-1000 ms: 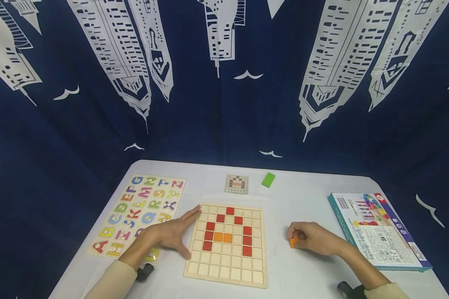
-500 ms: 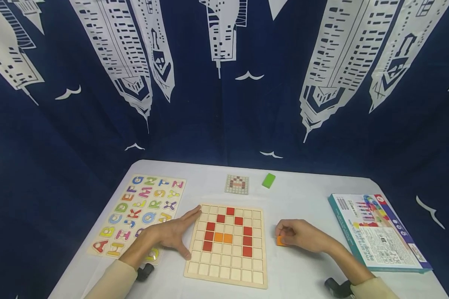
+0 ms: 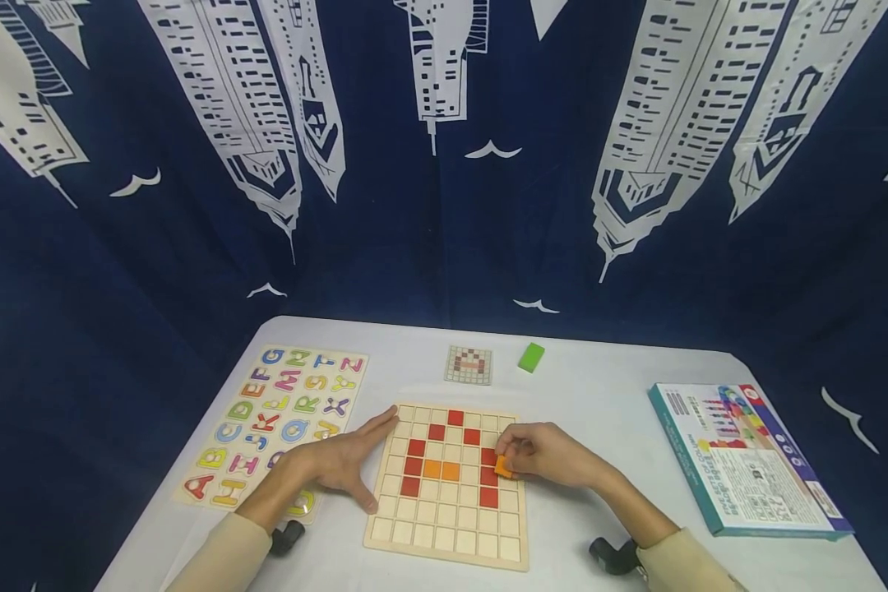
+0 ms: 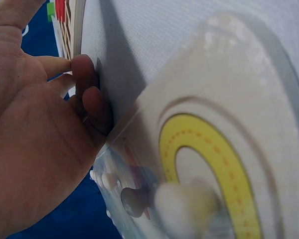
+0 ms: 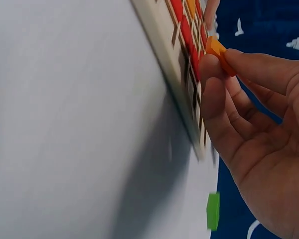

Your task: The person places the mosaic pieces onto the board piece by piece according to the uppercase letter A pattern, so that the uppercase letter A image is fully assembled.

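Observation:
A wooden grid board (image 3: 403, 530) lies mid-table, with several red tiles (image 3: 455, 418) and two orange tiles (image 3: 441, 470) set in its squares. My right hand (image 3: 551, 454) pinches another orange tile (image 3: 503, 467) between thumb and fingers above the board's right side, near the right column of red tiles. The right wrist view shows this orange tile (image 5: 220, 54) held tilted at the fingertips. My left hand (image 3: 340, 465) rests along the board's left edge, thumb and fingers spread. In the left wrist view, that hand (image 4: 35, 119) lies beside the alphabet board's corner.
The alphabet puzzle board (image 3: 225, 411) with coloured letters lies at the left. Behind the grid board are a small pattern card (image 3: 468, 364) and a green block (image 3: 531, 358). A flat boxed set (image 3: 755, 460) lies at the right. A dark patterned cloth (image 3: 444, 222) hangs behind the table.
My right hand has moved left with the orange tile, from the bare table to over the board's right side. The left hand has stayed at the board's left edge.

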A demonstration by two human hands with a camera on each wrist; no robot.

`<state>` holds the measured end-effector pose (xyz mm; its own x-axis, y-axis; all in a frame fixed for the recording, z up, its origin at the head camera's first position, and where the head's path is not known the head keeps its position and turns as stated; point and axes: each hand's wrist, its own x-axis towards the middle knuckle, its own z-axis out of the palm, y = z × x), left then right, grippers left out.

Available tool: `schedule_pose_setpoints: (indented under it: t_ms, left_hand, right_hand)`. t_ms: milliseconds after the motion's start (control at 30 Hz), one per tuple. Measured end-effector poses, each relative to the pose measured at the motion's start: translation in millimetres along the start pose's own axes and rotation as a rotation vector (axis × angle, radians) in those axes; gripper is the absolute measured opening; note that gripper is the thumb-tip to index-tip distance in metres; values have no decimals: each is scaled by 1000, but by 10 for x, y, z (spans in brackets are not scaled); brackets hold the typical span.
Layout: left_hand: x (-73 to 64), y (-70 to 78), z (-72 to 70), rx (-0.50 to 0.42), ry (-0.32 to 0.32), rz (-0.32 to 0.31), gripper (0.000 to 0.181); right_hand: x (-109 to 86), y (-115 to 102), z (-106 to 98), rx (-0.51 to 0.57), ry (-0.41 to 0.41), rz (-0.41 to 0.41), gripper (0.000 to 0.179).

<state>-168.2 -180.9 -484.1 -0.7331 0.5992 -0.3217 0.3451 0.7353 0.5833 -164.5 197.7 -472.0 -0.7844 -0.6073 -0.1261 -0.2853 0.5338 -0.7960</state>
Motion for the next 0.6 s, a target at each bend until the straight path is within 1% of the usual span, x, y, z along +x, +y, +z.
schedule_pose_setpoints:
  t_ms: [167, 467, 600]
  left_hand:
    - [-5, 14, -9, -3, -2, 0, 137]
    - [-4, 20, -14, 2, 3, 5, 137]
    - [-3, 19, -9, 4, 3, 4, 137]
  right_hand:
    - [122, -94, 96, -9, 1, -54, 16]
    - [282, -184, 220, -6, 10, -77, 13]
    - [337, -172, 276, -45, 28, -79, 13]
